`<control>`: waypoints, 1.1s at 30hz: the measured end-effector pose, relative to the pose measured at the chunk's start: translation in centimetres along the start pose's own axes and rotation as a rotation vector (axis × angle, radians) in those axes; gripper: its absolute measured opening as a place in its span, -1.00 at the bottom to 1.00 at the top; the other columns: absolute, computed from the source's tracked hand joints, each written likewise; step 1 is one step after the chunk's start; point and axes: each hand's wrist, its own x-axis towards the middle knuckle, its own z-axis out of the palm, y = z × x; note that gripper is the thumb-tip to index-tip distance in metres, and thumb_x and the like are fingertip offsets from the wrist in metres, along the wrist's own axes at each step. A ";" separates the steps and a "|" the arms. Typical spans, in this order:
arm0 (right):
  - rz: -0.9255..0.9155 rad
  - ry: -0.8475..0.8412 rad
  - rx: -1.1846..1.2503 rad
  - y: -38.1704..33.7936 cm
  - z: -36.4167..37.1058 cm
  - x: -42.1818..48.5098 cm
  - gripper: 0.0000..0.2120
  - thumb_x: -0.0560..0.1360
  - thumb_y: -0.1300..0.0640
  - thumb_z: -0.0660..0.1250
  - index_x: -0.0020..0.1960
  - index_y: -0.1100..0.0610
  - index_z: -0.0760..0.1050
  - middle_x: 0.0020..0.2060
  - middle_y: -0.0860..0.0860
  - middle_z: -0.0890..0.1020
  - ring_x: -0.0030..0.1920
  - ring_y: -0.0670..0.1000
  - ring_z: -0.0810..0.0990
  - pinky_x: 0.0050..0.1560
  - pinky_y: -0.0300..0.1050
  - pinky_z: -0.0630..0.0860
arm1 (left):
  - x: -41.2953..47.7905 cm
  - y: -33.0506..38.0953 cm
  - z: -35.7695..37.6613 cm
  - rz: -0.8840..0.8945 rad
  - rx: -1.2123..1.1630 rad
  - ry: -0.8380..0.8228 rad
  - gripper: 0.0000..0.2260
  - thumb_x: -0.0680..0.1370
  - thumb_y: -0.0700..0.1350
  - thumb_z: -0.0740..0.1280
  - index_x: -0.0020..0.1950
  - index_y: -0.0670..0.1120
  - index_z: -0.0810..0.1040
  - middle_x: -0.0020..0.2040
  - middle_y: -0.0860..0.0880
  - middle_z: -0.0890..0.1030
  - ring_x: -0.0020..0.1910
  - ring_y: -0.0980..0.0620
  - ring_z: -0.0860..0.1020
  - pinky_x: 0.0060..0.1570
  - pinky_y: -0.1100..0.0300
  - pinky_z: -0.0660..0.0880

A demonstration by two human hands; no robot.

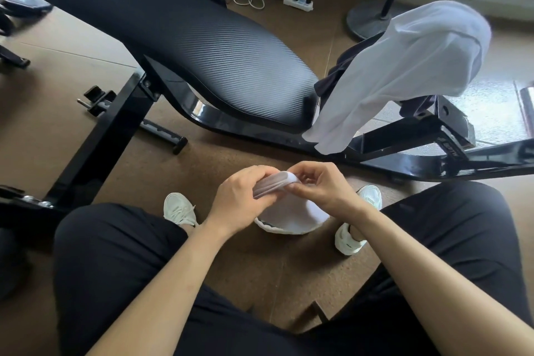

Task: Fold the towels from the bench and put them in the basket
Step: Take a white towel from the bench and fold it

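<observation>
Bench (231, 66): black, padded, beyond the basket (273, 228). Unfolded towel (404, 66): draped over the bench end, beyond and to the right of the basket. Basket: on the floor, directly under both hands.

Folded towel (274, 183): held just above the basket, long axis crosswise, right end slightly higher. Left hand (239, 199) grips its left end with fingers (260, 173) curled over the top. Right hand (323, 188) pinches the right end.

Judgement: both hands are equally near, and the placement is straight down.
</observation>
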 end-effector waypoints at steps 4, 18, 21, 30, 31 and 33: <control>0.041 -0.061 0.041 0.3 -0.7 0.0 -0.83 0.51 0.17 0.50 0.09 0.15 0.66 -0.07 0.02 0.72 -0.02 -0.02 0.68 0.01 -0.18 0.59 | 0.5 -0.1 0.3 0.072 0.017 0.008 -0.71 0.57 0.17 0.32 0.14 0.04 0.65 -0.08 0.15 0.59 -0.15 0.11 0.57 -0.23 0.06 0.59; 0.236 -0.226 -0.379 5.8 0.3 1.0 -0.85 0.37 0.03 0.55 -0.14 0.03 0.62 -0.13 0.01 0.69 -0.11 0.05 0.60 -0.05 0.04 0.56 | -0.5 -1.3 -3.5 -0.107 -0.229 0.224 -0.84 0.61 -0.05 0.39 0.14 -0.07 0.64 -0.07 0.12 0.65 -0.09 0.23 0.59 -0.11 0.41 0.49; 0.328 -0.234 -0.402 6.6 -0.4 0.8 -0.83 0.40 0.09 0.55 -0.09 0.13 0.63 -0.18 0.06 0.66 -0.15 0.05 0.57 -0.07 0.00 0.53 | -0.8 -2.0 -4.4 -0.246 -0.252 0.317 -0.89 0.63 -0.03 0.37 0.09 -0.03 0.63 -0.14 0.13 0.63 -0.18 0.29 0.57 -0.20 0.45 0.47; 0.519 -0.241 -0.374 8.2 -1.2 0.2 -0.92 0.47 0.12 0.49 -0.06 0.11 0.67 -0.20 -0.04 0.66 -0.15 -0.04 0.58 -0.19 -0.25 0.46 | -1.1 -5.7 -4.2 -0.578 -0.280 0.444 -0.78 0.63 -0.02 0.35 -0.19 -0.07 0.54 -0.29 0.04 0.50 -0.28 0.11 0.43 -0.24 0.20 0.37; 0.534 -0.227 -0.350 8.0 -1.2 0.2 -0.90 0.50 0.11 0.47 -0.04 0.14 0.66 -0.21 -0.04 0.62 -0.15 -0.03 0.55 -0.21 -0.25 0.42 | -1.1 -6.1 -4.2 -0.608 -0.274 0.451 -0.76 0.63 -0.02 0.34 -0.21 -0.06 0.52 -0.30 0.04 0.48 -0.28 0.10 0.42 -0.25 0.19 0.36; 0.561 -0.167 -0.280 7.7 -1.3 0.2 -0.83 0.54 0.07 0.42 -0.03 0.20 0.62 -0.20 -0.02 0.57 -0.17 -0.03 0.50 -0.22 -0.21 0.39 | -1.2 -6.7 -4.2 -0.674 -0.253 0.460 -0.74 0.63 -0.02 0.32 -0.24 -0.06 0.49 -0.29 0.02 0.47 -0.28 0.07 0.42 -0.23 0.14 0.37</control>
